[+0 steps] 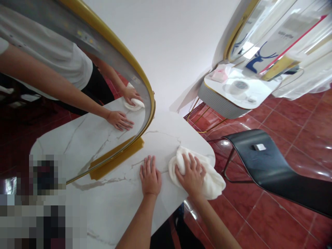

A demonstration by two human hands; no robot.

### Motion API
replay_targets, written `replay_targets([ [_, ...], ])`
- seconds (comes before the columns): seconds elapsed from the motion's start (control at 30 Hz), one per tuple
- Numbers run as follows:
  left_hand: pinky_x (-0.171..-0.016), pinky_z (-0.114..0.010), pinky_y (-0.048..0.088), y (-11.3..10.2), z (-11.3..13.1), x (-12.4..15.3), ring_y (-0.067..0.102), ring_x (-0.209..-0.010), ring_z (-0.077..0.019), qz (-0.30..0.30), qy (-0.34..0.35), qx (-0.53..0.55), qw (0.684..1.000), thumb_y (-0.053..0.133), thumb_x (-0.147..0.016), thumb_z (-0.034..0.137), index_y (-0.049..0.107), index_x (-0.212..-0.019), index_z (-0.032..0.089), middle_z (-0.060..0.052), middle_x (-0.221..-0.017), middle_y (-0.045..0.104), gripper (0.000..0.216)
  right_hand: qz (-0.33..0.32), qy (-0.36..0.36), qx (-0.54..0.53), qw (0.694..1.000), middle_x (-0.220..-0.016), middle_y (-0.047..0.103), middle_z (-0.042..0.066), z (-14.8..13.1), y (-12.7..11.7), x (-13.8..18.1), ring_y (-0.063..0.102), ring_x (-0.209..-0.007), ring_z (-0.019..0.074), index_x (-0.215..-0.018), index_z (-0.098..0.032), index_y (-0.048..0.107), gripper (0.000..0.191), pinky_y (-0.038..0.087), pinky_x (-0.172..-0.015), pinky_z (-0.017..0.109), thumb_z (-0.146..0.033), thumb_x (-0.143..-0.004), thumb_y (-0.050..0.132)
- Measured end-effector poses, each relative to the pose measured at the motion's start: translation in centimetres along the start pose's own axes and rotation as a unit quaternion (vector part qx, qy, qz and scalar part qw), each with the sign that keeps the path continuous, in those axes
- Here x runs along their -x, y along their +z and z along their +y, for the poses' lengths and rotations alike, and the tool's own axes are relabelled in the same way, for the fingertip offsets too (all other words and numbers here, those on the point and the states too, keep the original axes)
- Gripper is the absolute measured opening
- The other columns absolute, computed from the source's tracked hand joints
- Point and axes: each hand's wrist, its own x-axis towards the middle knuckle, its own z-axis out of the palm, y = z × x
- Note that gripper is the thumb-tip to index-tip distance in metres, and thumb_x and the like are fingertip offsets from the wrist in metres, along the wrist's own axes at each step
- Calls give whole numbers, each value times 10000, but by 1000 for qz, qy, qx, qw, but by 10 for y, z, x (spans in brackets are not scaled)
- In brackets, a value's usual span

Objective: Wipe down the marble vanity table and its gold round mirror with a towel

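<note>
Left hand (150, 178): flat, palm down on the white marble table top (166, 138), fingers straight and close together, holding nothing.

Right hand (190, 176): palm down on the white cloth (214, 181), fingers spread and slightly curled into the fabric. It presses on the cloth rather than pinching it.

Cloth position: bunched on the table top near its right edge, just beside the left hand. 1 end hangs over the edge.

Surroundings:
- An oval mirror (77, 138) with a gold frame (151, 100) stands on the table top to the left and reflects both hands and the cloth.
- A black chair (269, 166) stands on the red tile floor (285, 117) to the right.
- A second white table (243, 95) stands further back.
</note>
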Motion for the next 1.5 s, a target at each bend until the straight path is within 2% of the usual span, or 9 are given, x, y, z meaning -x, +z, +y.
replay_targets([
  [0.13, -1105, -465, 202, 0, 0, 0, 248, -1360, -219, -4, 0, -2, 1000, 372, -847, 126, 272, -1414, 216, -67, -1456, 336, 583, 24, 56, 40, 997, -1378, 406, 119, 18, -3, -40, 333, -1237, 349, -1337, -229, 420, 540, 244, -951, 524, -482, -860, 417],
  [0.23, -1108, -462, 196, 0, 1, 0, 252, -1358, -217, -3, -1, -2, 1000, 375, -846, 128, 267, -1415, 218, -63, -1457, 334, 587, 32, 70, 57, 995, -1380, 401, 122, 19, -4, -51, 333, -1233, 343, -1322, -215, 434, 535, 243, -949, 518, -485, -861, 415],
  [0.47, -1114, -463, 183, 2, -1, 0, 243, -1362, -217, -6, 2, -3, 1000, 370, -848, 131, 262, -1418, 213, -63, -1457, 334, 586, 3, -32, 21, 999, -1406, 376, 107, -15, 2, -10, 301, -1266, 331, -1343, -229, 419, 563, 204, -994, 499, -490, -845, 447],
  [0.57, -1112, -459, 186, 2, -1, 0, 236, -1365, -218, -9, 3, -4, 1000, 368, -846, 132, 266, -1417, 208, -64, -1457, 335, 585, -7, -68, 5, 998, -1402, 383, 104, -23, 5, -6, 291, -1268, 340, -1335, -235, 433, 574, 187, -998, 503, -506, -830, 460],
  [0.67, -1112, -463, 182, 2, -1, 0, 243, -1362, -219, -9, -1, -3, 1000, 367, -843, 128, 266, -1417, 211, -63, -1457, 334, 589, -4, -65, 7, 998, -1392, 393, 106, -21, 7, -26, 299, -1258, 337, -1326, -236, 442, 550, 182, -991, 501, -494, -841, 447],
  [0.83, -1116, -461, 178, 1, 0, -1, 249, -1360, -216, -10, -4, -4, 1000, 366, -843, 130, 266, -1417, 217, -58, -1464, 321, 590, 26, 6, 26, 999, -1382, 392, 130, -18, 10, -78, 307, -1239, 346, -1318, -211, 445, 524, 199, -960, 515, -465, -861, 419],
  [0.97, -1114, -465, 183, 0, 1, -1, 253, -1359, -218, -9, -3, -7, 1000, 371, -840, 127, 267, -1417, 215, -61, -1461, 326, 592, 40, 23, 27, 999, -1380, 386, 146, -27, 11, -91, 307, -1234, 359, -1328, -201, 434, 545, 219, -942, 522, -465, -851, 426],
  [1.27, -1111, -465, 189, 7, -6, 2, 240, -1363, -229, -8, 17, -24, 1000, 383, -847, 158, 346, -1383, 173, -74, -1450, 346, 537, -15, -109, -21, 994, -1402, 376, 110, -54, 16, -51, 266, -1274, 352, -1348, -240, 413, 615, 165, -999, 507, -535, -810, 458],
  [1.5, -1114, -453, 200, 7, -4, 2, 256, -1356, -223, -7, 7, -26, 1000, 389, -842, 154, 382, -1360, 158, -70, -1442, 361, 518, -56, -208, -41, 976, -1419, 359, 72, -58, 23, -82, 246, -1280, 337, -1350, -273, 401, 613, 132, -1018, 504, -542, -802, 454],
])
